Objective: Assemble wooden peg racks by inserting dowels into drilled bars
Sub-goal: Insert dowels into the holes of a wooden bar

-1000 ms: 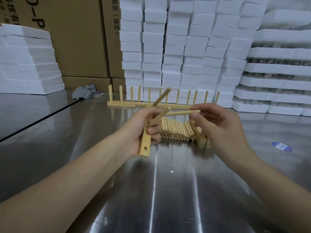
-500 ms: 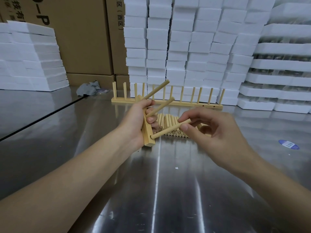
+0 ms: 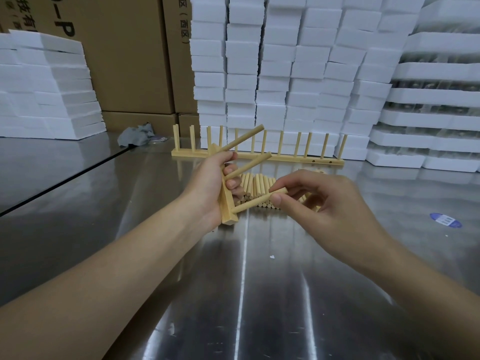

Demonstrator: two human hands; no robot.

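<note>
Seating the third dowel in the drilled bar, centre of the frame.
The left hand curls round the bar and holds it upright close to the tabletop, likely so that its holes face the right hand. Two dowels already jut toward the upper right. The right fingers pinch the third dowel's free end, with its tip at the lowest hole. Loose dowels lie just behind, and a finished rack stands beyond.

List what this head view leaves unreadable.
All in the head view:
- drilled bar: left hand covers its middle, so empty holes cannot be counted.
- dowel pinched by right hand: seating depth hidden inside the bar.
- dowel pile: partly behind both hands.
- blue sticker: print too small.
</note>
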